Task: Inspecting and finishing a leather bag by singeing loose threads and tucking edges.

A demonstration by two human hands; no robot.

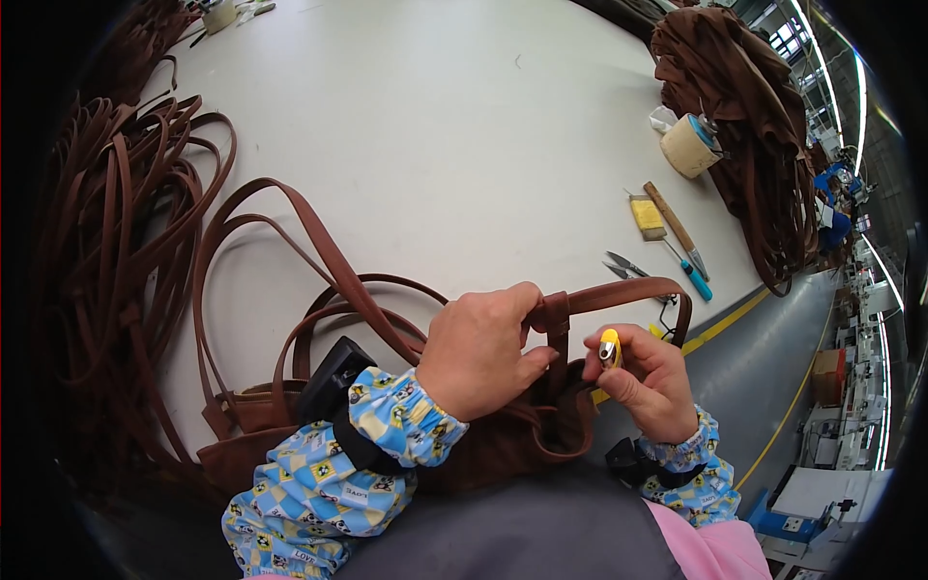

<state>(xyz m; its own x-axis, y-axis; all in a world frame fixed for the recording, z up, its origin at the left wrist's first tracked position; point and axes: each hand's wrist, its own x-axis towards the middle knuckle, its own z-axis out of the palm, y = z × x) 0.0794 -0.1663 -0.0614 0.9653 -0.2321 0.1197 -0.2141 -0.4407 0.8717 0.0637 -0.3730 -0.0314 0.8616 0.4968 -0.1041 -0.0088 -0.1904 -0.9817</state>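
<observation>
Left hand [488, 340] is pinching the brown strap [623, 293] right beside its keeper loop [554, 314], and over on the other side the right hand [646, 379] grips a yellow lighter [610, 350], metal end up, no flame to be seen! Below them lies the brown bag [483, 452], along the near edge of the table [435, 145], and how far along are we? Long handles already rise from it and the loop already wraps the strap, so assembly looks well advanced; the strap's finishing seems the part left, though whether any edge is treated yet, I can't tell. Containers now: that bag is the one in play, its mouth partly showing at the left end, but sleeve and straps hide whatever is inside
</observation>
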